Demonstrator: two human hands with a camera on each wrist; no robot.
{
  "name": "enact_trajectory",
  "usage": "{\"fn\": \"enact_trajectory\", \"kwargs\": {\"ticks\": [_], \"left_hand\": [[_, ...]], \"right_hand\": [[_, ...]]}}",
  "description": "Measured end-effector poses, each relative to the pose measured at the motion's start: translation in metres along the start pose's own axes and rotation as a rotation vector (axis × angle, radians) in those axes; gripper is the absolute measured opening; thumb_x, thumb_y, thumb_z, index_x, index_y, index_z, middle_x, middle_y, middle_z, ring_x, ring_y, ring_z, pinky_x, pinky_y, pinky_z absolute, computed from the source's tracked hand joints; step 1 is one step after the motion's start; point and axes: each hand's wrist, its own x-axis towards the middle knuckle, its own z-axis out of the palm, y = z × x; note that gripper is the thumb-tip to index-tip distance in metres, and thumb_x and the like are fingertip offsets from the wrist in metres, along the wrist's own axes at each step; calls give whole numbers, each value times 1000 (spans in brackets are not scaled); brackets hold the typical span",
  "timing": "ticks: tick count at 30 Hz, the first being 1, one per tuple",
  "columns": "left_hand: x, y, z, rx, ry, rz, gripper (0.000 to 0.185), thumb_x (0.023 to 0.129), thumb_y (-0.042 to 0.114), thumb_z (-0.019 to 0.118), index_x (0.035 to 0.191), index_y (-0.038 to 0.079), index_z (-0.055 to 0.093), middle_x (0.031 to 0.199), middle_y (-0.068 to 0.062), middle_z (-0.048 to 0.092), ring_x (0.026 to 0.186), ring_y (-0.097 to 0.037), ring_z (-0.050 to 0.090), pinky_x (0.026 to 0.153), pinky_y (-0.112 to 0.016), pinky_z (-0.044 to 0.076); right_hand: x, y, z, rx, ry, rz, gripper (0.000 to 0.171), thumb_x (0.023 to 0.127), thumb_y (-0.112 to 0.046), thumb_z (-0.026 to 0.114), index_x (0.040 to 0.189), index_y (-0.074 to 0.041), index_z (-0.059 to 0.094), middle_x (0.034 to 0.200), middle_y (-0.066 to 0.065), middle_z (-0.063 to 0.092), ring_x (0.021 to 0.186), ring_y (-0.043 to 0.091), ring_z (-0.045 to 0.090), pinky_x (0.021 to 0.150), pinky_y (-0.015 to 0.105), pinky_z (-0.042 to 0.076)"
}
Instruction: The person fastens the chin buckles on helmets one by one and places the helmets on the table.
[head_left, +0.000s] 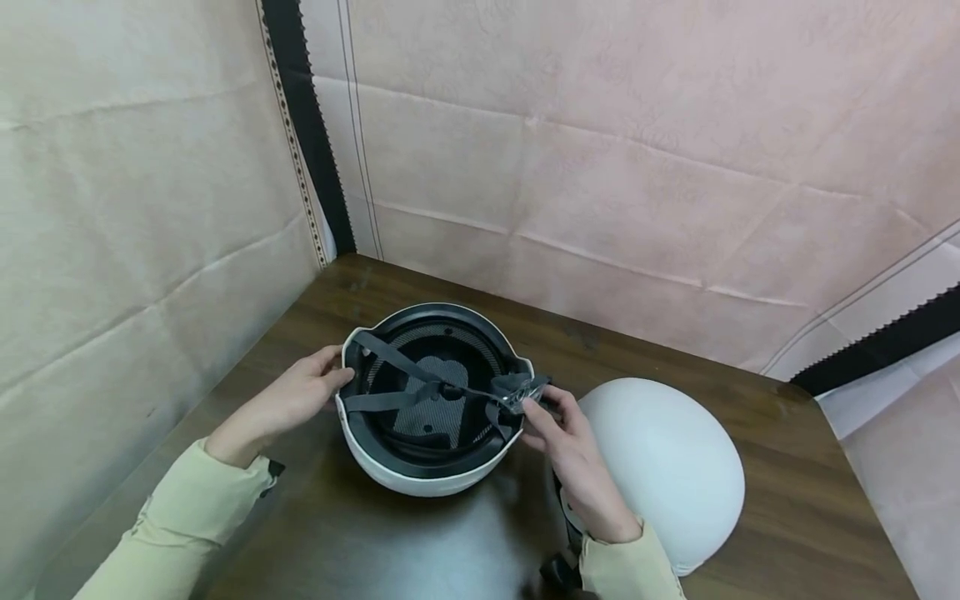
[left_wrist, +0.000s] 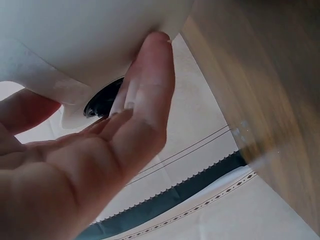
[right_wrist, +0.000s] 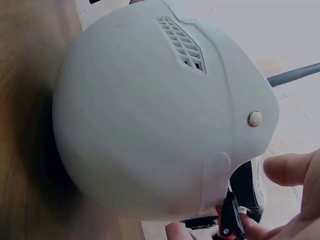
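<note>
**Chin strap buckle in hand on the upturned helmet**

A white hard-shell helmet lies upside down on the dark brown wooden table, its black padded lining and grey webbing straps facing up. It sits near the table's middle, just left of a second white dome-shaped helmet that rests crown up.

The person's left hand steadies the upturned helmet at its left rim; the left wrist view shows the fingers laid fairly straight against the white shell, pressing rather than clenched round anything. The right hand is at the right rim, where its fingertips pinch the small strap buckle; the right wrist view shows a dark clip with a red part between thumb and finger.

The step in hand appears to be working the chin strap's fastener. The next move would likely call for a firm, fine pinch on the clip while the left hand keeps the shell from rocking on its rounded crown. Whether the buckle is already joined cannot be told.
</note>
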Motion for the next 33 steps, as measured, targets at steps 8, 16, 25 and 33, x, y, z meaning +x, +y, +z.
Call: {"fn": "enact_trajectory", "kwargs": {"ticks": [8, 16, 25, 33], "left_hand": [[-5, 19, -6, 194, 101, -36, 61, 100, 30, 43, 145, -4, 21, 138, -26, 36, 123, -39, 39, 97, -56, 35], [-11, 75, -1, 395, 164, 148, 57, 98, 35, 44, 146, 7, 28, 146, -18, 22, 133, -34, 19, 99, -60, 26], [17, 115, 30, 631, -155, 292, 59, 96, 41, 50, 142, 7, 38, 144, -10, 38, 135, -28, 27, 107, -53, 21], [41, 128, 58, 736, -386, 228, 63, 95, 44, 51, 143, 5, 37, 136, -9, 47, 117, -17, 48, 98, -40, 38]], "right_hand": [[3, 2, -5, 14, 48, 20, 46, 95, -27, 56, 129, -4, 35, 123, 16, 42, 108, 26, 56, 91, 41, 46], [8, 2, -6, 173, 57, 110, 74, 95, -32, 54, 148, -7, 8, 125, 15, 50, 111, 25, 54, 100, 43, 37], [12, -6, -11, 330, 95, 60, 72, 97, -29, 53, 150, -6, 9, 136, 10, 42, 122, 23, 47, 105, 39, 30], [14, -10, -15, 351, 114, 81, 64, 96, -24, 55, 148, -10, 20, 135, 7, 46, 116, 22, 46, 95, 32, 39]]}}
